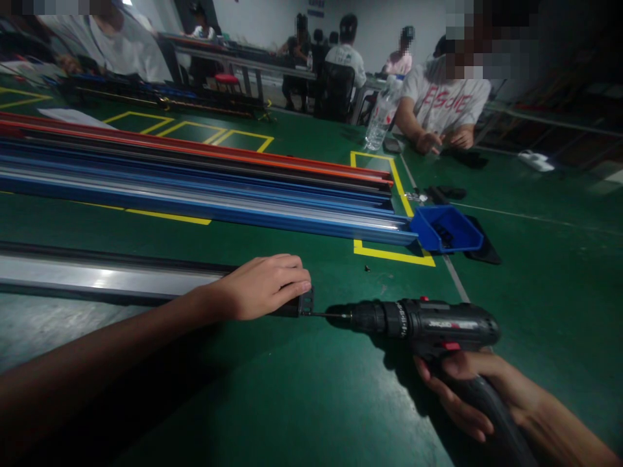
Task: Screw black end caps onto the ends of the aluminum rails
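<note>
My left hand point(265, 285) lies on the right end of a long silver and black metal rail point(97, 279), fingers curled over its end cap point(305, 302). My right hand point(467, 389) grips the handle of a black cordless drill point(428, 321). The drill lies level, pointing left, and its bit point(328, 315) touches the end cap of the rail.
A stack of long blue, grey and orange rails point(195, 188) lies across the green table point(292, 389). A blue bin point(445, 228) with small parts stands at their right end. A water bottle point(382, 113) and a seated person point(445, 107) are beyond; several other people sit farther back.
</note>
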